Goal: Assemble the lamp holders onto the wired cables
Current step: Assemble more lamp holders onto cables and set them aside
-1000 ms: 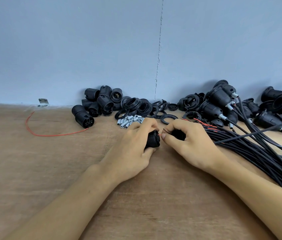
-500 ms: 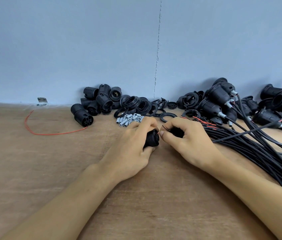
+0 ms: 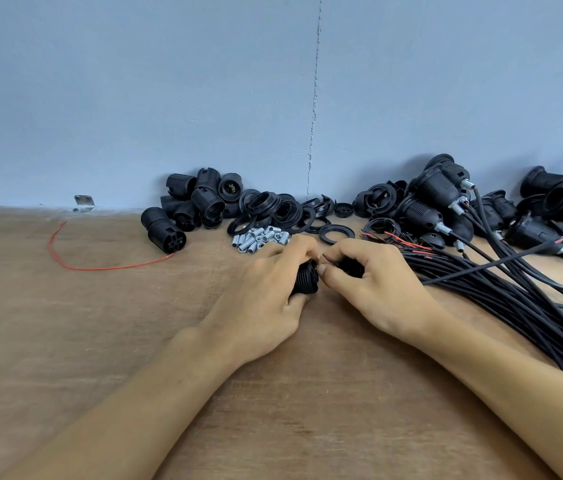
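My left hand (image 3: pixel 266 292) grips a black ribbed lamp holder (image 3: pixel 306 280) just above the wooden table (image 3: pixel 100 341). My right hand (image 3: pixel 373 285) faces it, thumb and forefinger pinching thin wire ends at the holder's open end, with a black cap piece (image 3: pixel 351 265) tucked under its curled fingers. Both hands nearly touch at the middle of the table. Most of the holder is hidden by my left fingers.
Loose black holders (image 3: pixel 200 202) and rings (image 3: pixel 335 234) lie along the blue wall. Small metal tubes (image 3: pixel 259 239) sit in a heap. A bundle of black cables (image 3: pixel 515 299) with red wire tips runs to the right, beside wired holders (image 3: pixel 425 209). A red wire (image 3: pixel 100 268) lies at left.
Both hands stay close together at the holder; my right fingers have shifted slightly at the wire ends. The view has tilted a little.
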Demonstrator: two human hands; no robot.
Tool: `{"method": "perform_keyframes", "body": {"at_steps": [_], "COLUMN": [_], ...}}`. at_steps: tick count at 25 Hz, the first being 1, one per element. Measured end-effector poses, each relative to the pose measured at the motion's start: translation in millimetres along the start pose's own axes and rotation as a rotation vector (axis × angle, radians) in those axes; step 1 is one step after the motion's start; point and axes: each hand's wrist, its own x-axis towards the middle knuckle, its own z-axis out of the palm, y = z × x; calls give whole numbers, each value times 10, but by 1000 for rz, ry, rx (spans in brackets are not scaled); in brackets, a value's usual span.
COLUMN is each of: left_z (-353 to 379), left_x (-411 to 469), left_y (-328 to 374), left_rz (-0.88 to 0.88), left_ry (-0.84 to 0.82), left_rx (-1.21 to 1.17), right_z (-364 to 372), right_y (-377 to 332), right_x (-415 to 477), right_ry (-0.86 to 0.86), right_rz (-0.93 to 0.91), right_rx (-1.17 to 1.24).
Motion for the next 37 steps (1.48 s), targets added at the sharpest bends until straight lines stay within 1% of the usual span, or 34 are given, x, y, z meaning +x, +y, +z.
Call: {"method": "perform_keyframes", "body": {"at_steps": [3,7,10,13,16,19,21,25,28,33,37], "left_z": [14,60,100,126,109,88,85,113,127,132,133], "left_x": [5,31,25,28,38,51,53,46,43,47,51], "left_y": [-35,-106,-186,-248,-269,-295,-301,-310,-332,-371,-365], "left_rz": [2,-54,-135,-203,-257,-280,-274,-250,-246,-247,-242], "left_ry": [2,-16,14,33,8,-18,-26,-42,-61,-84,-88], "left_rx": [3,-80,-140,-245,-370,-436,-438,-412,-406,-412,-401], "right_z": [2,6,-29,-60,-63,-81,-79,-38,-35,-35,-47], "right_y": [17,28,31,35,28,9,-6,-13,-12,7,19], "right_x": [4,4,22,45,45,41,37,26,24,29,42], "right_ry": [14,38,3,-57,-64,-98,-121,-81,-66,-107,-118], "right_rz": [-5,27,70,70,96,119,105,60,97,61,66], "right_rx": [-10,19,150,176,223,261,216,90,118,110,123]}}
